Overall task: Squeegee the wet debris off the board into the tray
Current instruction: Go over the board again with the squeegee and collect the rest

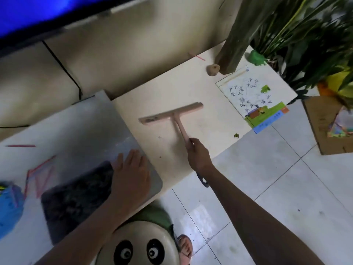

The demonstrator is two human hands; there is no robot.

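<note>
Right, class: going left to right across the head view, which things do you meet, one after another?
Blue bundle → left hand → right hand, holding the squeegee → picture sheet → cardboard.

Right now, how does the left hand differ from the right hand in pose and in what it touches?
The left hand lies flat with straight fingers, while the right hand is curled. The left hand rests on the tray, beside the dark debris; the right hand grips the squeegee by its handle end, over the board. Both are bare and reach forward.
</note>
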